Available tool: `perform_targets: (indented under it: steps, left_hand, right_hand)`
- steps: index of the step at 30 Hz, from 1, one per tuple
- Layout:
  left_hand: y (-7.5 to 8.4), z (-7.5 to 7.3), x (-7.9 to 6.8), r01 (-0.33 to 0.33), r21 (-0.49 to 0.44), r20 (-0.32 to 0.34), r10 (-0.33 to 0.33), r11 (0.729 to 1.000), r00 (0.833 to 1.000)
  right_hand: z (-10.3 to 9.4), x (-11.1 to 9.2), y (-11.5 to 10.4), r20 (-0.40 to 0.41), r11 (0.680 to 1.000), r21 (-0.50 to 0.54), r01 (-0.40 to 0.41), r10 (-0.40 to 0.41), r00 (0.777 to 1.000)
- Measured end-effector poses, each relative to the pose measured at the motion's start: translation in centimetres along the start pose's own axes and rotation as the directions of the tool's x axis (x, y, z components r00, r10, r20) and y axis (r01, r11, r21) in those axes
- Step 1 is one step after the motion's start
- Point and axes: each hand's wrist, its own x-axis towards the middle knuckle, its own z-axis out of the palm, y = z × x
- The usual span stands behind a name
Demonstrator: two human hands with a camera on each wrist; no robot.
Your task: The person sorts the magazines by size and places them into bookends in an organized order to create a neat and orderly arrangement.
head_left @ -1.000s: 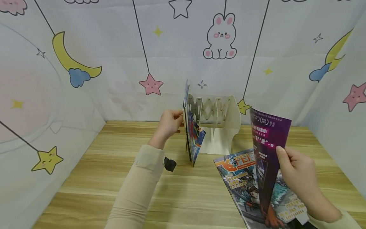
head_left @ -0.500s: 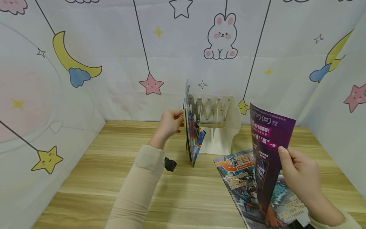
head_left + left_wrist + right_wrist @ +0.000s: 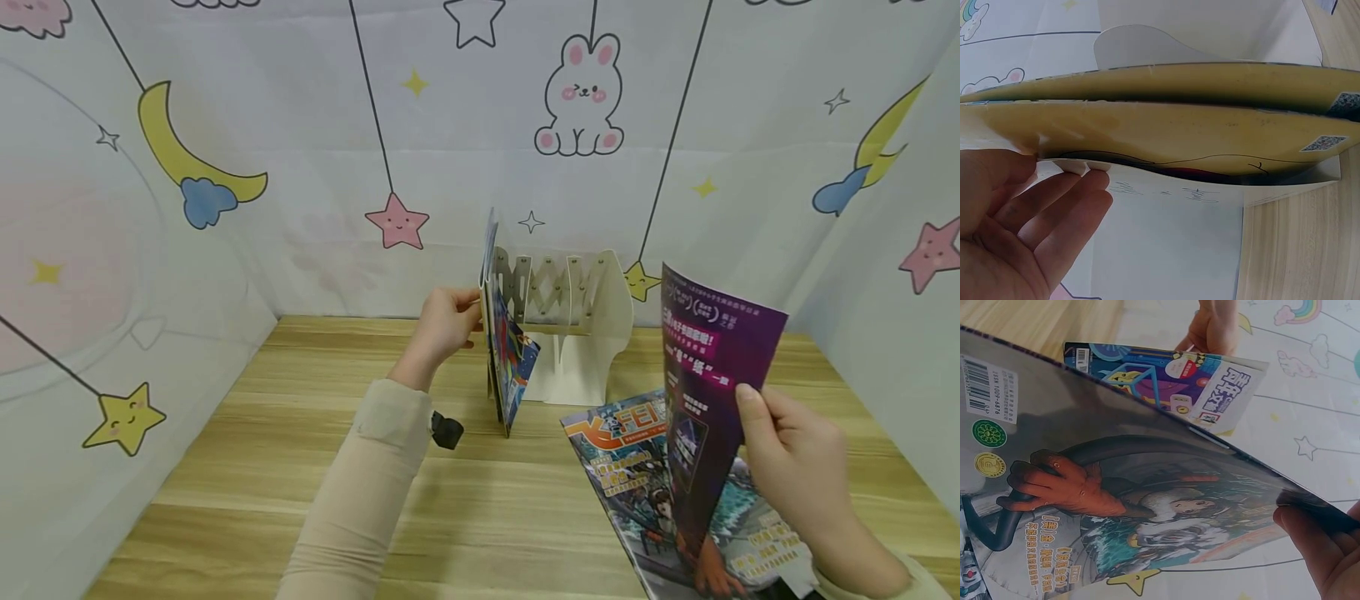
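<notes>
A cream bookend (image 3: pixel 617 312) stands at the back of the table, with magazines (image 3: pixel 516 367) upright at its left end. Seen from the left wrist, two magazines (image 3: pixel 1210 128) with yellow covers lean beside the bookend's white end panel (image 3: pixel 1166 219). My left hand (image 3: pixel 447 325) pinches that panel's edge between thumb and fingers. My right hand (image 3: pixel 795 454) grips a magazine with a purple face (image 3: pixel 705 358) and holds it up. From the right wrist, this magazine's other side shows an illustrated cover (image 3: pixel 1147 506). Below it a magazine with "FEI" on its cover (image 3: pixel 622 467) lies on the table.
The wood-grain table (image 3: pixel 360 358) is enclosed by a white cartoon-printed cloth (image 3: pixel 300 125) at the back and sides. A small black block (image 3: pixel 447 430) sits at my left wrist. The bookend's unfilled slots face the right.
My right hand has drifted slightly to the right with the purple-faced magazine, which shows a little wider. My left hand and the bookend stay where they were.
</notes>
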Motion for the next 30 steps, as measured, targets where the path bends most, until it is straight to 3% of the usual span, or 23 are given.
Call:
perform_targets:
  steps: [6,30]
  left_hand:
    - [-0.01,0.05,0.01,0.002,0.001,0.0,-0.002,1.0,1.0]
    - [-0.04,0.02,0.08,0.0,0.001,-0.007,0.0,1.0,1.0]
  right_hand:
    - [-0.13,-0.01,-0.27,-0.008,0.999,0.016,-0.036,0.036,0.999]
    - [-0.8,0.0,-0.84,-0.058,0.998,0.067,0.007,-0.003,0.998]
